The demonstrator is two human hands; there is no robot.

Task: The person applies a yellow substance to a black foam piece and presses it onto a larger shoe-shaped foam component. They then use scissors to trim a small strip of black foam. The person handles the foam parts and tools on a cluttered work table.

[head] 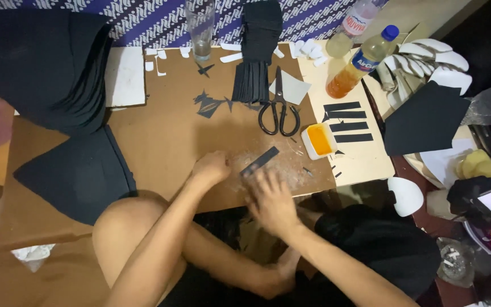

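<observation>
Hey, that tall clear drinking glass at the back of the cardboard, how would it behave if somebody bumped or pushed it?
The drinking glass is tall and narrow, so a push near the rim would probably tip it rather than slide it. It looks nearly empty, so likely light and easy to topple. Being clear glass, it may break, and on its side it could roll toward the scissors.

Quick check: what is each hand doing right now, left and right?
Left hand: curled, resting on the brown board, holding nothing visible.
Right hand: fingers touching the black strip; grip cannot be told.

Strip [259, 160] on board [166, 136] between hands; scissors [279, 111] behind it, glue tub [319, 140] right, cut strips [348, 122] probably further right.
</observation>
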